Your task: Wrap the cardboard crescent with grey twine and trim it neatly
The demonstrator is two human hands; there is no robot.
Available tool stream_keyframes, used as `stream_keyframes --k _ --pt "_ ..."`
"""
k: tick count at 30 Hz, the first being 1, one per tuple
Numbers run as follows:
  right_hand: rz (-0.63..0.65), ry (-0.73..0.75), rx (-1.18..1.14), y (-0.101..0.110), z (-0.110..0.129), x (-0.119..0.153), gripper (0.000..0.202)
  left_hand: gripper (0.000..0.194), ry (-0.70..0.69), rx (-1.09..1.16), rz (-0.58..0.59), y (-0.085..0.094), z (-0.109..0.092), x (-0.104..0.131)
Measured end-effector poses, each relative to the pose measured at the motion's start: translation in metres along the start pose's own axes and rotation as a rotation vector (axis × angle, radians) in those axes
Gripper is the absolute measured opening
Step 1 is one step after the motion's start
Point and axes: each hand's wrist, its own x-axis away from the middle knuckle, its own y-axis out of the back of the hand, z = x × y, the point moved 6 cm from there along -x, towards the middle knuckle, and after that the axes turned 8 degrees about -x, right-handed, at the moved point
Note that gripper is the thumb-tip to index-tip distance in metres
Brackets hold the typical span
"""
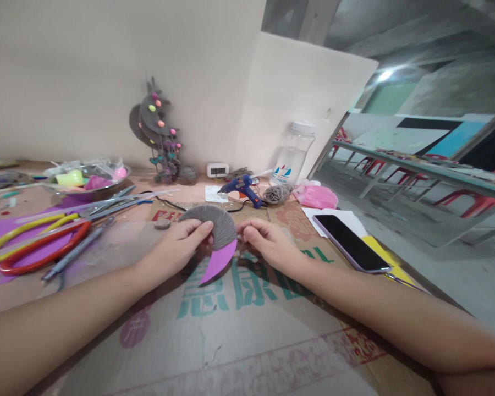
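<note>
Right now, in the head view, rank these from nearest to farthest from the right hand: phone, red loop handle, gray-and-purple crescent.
1. Gray-and-purple crescent: just left of the right hand, held in the left hand.
2. Phone: off to the right.
3. Red loop handle: well over on the left.

1 white clock [218,170] and 1 clear bottle [293,154] stand near 1 pale partition [214,77].

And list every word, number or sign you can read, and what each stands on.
"LOOK": clear bottle; the letters before it are unclear.
White clock: digits too blurred to read.
Cardboard: large green characters, partly covered, plus red and purple print, none surely legible.
Far wall: black shape like a 7, not surely a number.
</note>
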Motion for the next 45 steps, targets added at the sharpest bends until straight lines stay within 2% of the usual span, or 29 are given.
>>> stream_keyframes --k 6,9,11,14,17,20,24,26,28,30,32,35,41,45 --pt "-0.284 0.101 0.136 0.027 0.007 0.000 0.023 0.036 0.010 0.019 0.028 -0.002 0.001 0.000" --pt "-0.336 0.149 0.174 0.034 0.008 -0.002 0.023 0.035 0.002 -0.003 0.004 0.000 0.002 -0.001" --pt "-0.274 0.139 0.232 0.031 0.003 -0.006 0.022 0.036 -0.011 -0.033 -0.010 0.001 0.003 -0.002" --pt "-0.064 0.133 0.361 0.017 -0.004 -0.012 0.019 0.035 -0.056 -0.087 -0.015 0.002 0.000 -0.002" --pt "0.107 0.239 0.532 0.003 -0.004 -0.011 0.024 0.034 -0.061 -0.140 0.011 0.001 -0.004 -0.001" --pt "0.145 0.339 0.686 -0.002 -0.002 -0.008 0.025 0.030 -0.066 -0.181 0.032 -0.001 -0.009 0.001" --pt "0.134 0.319 0.795 0.000 -0.004 -0.007 0.025 0.025 -0.036 -0.152 0.064 -0.004 -0.008 0.001" --pt "0.095 0.301 0.770 0.004 -0.003 -0.009 0.025 0.025 -0.026 -0.163 0.068 -0.005 -0.006 0.000" --pt "-0.003 0.298 0.674 0.011 0.002 -0.010 0.021 0.025 -0.035 -0.169 0.067 -0.004 -0.005 0.000" --pt "-0.128 0.310 0.516 0.021 0.009 -0.009 0.015 0.025 -0.035 -0.145 0.069 -0.004 -0.004 0.000" --pt "-0.197 0.322 0.302 0.027 0.013 -0.007 0.010 0.025 -0.030 -0.124 0.074 -0.005 -0.004 0.000" --pt "-0.179 0.274 0.059 0.024 0.012 -0.004 0.009 0.025 -0.031 -0.112 0.071 -0.005 -0.004 0.000" --pt "-0.050 0.036 -0.078 -0.001 -0.001 -0.002 0.019 0.028 -0.075 -0.115 0.101 -0.006 -0.001 0.000" --pt "0.000 -0.007 -0.072 -0.006 -0.002 -0.002 0.016 0.029 -0.099 -0.161 0.113 -0.006 0.001 0.000"
